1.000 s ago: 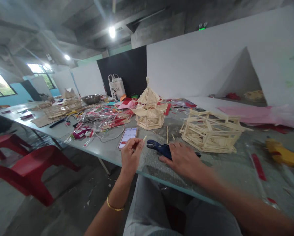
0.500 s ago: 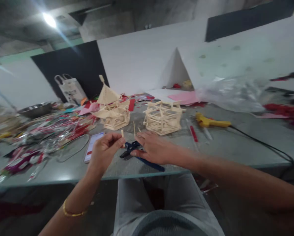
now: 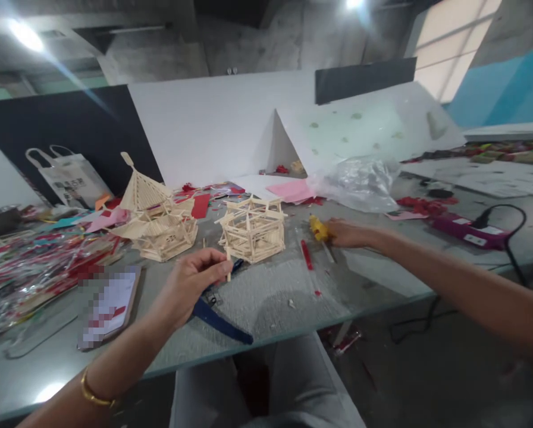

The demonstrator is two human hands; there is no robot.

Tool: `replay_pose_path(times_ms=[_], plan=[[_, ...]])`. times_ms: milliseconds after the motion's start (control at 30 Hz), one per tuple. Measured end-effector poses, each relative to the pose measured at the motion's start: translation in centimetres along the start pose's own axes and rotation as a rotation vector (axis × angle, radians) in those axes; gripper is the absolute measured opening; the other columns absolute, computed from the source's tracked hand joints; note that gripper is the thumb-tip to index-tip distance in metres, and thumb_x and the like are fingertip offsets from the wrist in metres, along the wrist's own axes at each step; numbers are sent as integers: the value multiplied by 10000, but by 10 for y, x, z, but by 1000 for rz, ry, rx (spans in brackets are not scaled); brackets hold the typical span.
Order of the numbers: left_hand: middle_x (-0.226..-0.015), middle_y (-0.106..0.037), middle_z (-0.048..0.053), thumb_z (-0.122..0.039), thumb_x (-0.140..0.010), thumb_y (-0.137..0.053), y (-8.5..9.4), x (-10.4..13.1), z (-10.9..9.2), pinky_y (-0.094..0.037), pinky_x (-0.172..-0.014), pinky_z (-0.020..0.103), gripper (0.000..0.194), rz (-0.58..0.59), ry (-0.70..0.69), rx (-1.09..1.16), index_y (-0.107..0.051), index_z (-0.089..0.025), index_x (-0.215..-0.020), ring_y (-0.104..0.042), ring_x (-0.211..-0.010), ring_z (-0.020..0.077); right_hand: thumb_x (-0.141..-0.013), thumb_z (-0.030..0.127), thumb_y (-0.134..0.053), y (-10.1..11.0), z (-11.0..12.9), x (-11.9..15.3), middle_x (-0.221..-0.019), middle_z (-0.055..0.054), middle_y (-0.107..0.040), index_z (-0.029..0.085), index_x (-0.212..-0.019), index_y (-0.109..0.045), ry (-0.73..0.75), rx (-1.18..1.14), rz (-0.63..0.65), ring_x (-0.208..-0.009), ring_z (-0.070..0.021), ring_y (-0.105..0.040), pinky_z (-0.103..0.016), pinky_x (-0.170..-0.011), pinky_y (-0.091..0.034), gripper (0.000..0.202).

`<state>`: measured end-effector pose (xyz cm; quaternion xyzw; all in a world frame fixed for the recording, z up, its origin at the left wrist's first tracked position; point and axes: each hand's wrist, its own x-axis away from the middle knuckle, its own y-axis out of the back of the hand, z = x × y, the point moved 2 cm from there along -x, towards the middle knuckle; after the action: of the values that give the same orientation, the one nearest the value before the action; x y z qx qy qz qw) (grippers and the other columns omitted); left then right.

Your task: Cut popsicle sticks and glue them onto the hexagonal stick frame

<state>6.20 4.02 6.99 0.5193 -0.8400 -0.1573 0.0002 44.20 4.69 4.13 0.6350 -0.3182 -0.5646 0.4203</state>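
A short pale wooden stick (image 3: 228,269) is pinched upright in the left hand (image 3: 190,285); the outstretched right hand (image 3: 344,233) is closed on a yellow glue gun (image 3: 316,228).

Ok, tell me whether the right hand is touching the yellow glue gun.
Touching. The head view shows the right hand closed around the rear of the yellow glue gun on the table, with no gap between them.

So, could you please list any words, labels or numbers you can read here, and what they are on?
None can be read.
White tote bag: dark print, too small and blurred.
Phone: screen pixelated.
Purple power strip: white label, too small to read.
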Motion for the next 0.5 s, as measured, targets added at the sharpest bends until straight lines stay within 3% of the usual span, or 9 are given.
replay_pose_path(times_ms=[67, 133, 267, 367, 433, 500], plan=[[-596, -522, -39, -372, -751, -661, -14, -10, -5, -344, -557, 191, 228, 50, -2, 49, -598, -156, -709, -430, -564, 62, -871, 359, -561, -12, -3, -4, -705, 27, -576, 157, -744, -573, 69, 7, 61, -636, -94, -543, -267, -625, -470, 239], [-592, -523, -38, -367, -734, -672, -23, -19, -9, -345, -545, 195, 230, 68, -21, 67, -593, -152, -712, -429, -552, 62, -840, 303, -577, -15, -7, -4, -676, 3, -561, 168, -675, -548, 86, 19, 31, -658, -122, -546, -274, -629, -453, 215], [-627, -559, -23, -348, -720, -673, -32, -32, -13, -360, -540, 196, 212, -1, -156, -45, -608, -146, -734, -457, -562, 66, -828, 240, -496, 6, -8, 10, -732, -83, -579, 189, -738, -540, 68, 30, -128, -681, -184, -562, -302, -608, -430, 112], [-665, -604, -7, -305, -731, -663, -37, -36, -18, -392, -571, 200, 160, -73, -307, -210, -631, -148, -735, -498, -595, 76, -878, 324, -454, 38, 14, 30, -840, -93, -607, 217, -855, -523, 95, 18, -257, -758, -200, -595, -305, -646, -448, 129], [-688, -625, -1, -285, -745, -656, -42, -36, -21, -403, -582, 201, 133, -105, -386, -289, -641, -153, -737, -510, -604, 77, -847, 451, -525, 57, 40, 44, -865, -74, -628, 240, -913, -518, 171, -12, -379, -759, -201, -616, -295, -622, -466, 222], [-702, -637, 0, -276, -761, -646, -48, -35, -23, -410, -586, 202, 118, -123, -453, -337, -649, -159, -747, -516, -601, 75, -851, 565, -462, 66, 68, 55, -846, -46, -643, 260, -914, -526, 270, -57, -387, -718, -179, -629, -275, -569, -473, 318]])
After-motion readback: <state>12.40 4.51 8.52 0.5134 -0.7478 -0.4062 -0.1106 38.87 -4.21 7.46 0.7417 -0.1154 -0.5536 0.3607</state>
